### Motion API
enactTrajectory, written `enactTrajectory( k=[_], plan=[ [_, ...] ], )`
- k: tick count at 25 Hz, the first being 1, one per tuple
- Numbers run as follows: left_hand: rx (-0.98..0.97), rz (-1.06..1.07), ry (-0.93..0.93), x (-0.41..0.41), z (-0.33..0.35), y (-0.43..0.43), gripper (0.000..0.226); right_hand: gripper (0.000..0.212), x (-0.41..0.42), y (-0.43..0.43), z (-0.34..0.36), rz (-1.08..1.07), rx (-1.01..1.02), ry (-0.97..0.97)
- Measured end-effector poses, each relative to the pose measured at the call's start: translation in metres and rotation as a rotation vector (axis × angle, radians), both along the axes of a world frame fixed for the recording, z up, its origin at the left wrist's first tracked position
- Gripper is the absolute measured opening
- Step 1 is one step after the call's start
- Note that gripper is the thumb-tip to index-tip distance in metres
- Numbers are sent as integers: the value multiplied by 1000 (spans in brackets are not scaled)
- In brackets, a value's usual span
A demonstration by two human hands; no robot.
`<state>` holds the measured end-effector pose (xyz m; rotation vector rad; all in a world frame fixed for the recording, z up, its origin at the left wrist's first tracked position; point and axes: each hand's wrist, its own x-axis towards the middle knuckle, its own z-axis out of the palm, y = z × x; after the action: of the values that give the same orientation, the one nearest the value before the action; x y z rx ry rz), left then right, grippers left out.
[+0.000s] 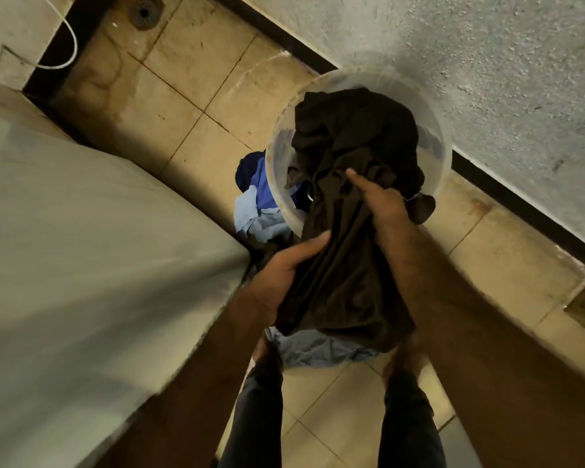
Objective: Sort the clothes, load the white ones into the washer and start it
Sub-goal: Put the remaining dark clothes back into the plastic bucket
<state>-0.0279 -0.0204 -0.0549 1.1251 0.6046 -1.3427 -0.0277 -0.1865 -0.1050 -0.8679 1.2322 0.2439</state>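
Both hands clutch a dark brown garment, part drawn out of the clear bucket.

We pinch the cloth from the side with our left hand and grip its upper folds with our right hand; the rest is bunched inside the bucket on the tiled floor. Sorting is in hand, we judge (no whites visible yet). Next, lift it free and drop it on the blue clothes beside the bucket.
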Motion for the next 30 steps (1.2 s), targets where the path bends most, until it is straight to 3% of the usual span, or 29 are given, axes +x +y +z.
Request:
enactTrajectory(
  k=[2,6,8,11,12,14,16,18,21,23,25,28,30],
  plan=[
    [49,-50,-55,14,-7,-12,42,87,-10,-2,4,90,-33,21],
    [329,-89,-296,53,-29,-57,46,98,-46,20,10,99,202,-81],
    [407,-100,-368,61,-46,-74,46,74,-65,32,9,179,109,-167],
    [461,-139,-553,60,-71,-84,43,11,-59,36,6,166,-126,-176],
    [476,-161,-632,60,-72,-83,44,6,-54,34,5,159,-149,-174],
    [519,-180,-688,59,-69,-73,57,8,-40,28,7,134,-138,-166],
    [359,-89,-423,54,-62,-55,61,9,-22,20,9,62,-88,-171],
    [107,22,-197,31,-57,-34,44,23,-3,12,7,-31,-47,-132],
    [-20,-28,-246,0,-47,-17,33,41,17,7,-5,-129,-7,-49],
    [33,-40,-320,1,-48,-20,43,54,15,8,-9,-34,-53,3],
    [148,4,-372,14,-47,-32,33,73,0,10,-6,156,-61,18],
    [317,8,-359,44,-61,-52,40,100,-40,22,7,298,159,-48],
    [409,-32,-320,62,-75,-56,52,75,-64,31,13,399,137,-75]
  ],
)
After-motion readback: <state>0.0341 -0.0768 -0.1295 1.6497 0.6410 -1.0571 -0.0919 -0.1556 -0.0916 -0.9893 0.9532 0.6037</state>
